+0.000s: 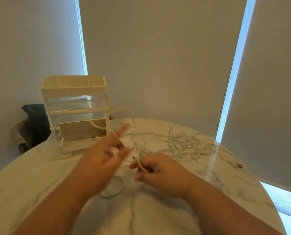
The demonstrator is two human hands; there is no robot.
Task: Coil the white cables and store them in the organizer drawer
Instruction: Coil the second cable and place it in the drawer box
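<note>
The organizer [73, 99] stands at the far left edge of the round marble table [39, 175]. Its open top tray is divided, its upper drawers are clear, and the bottom drawer [76, 146] is pulled out with a coiled cable [92, 137] inside. The loose white cables [183, 145] sprawl tangled across the table's far right, one plug [240, 165] near the rim. The right hand [160, 172] pinches one cable [141, 164] between thumb and fingertips. The left hand [104, 158] is blurred, fingers stretched apart (any grip is unclear). A loop [114, 190] lies beneath it on bare marble.
</note>
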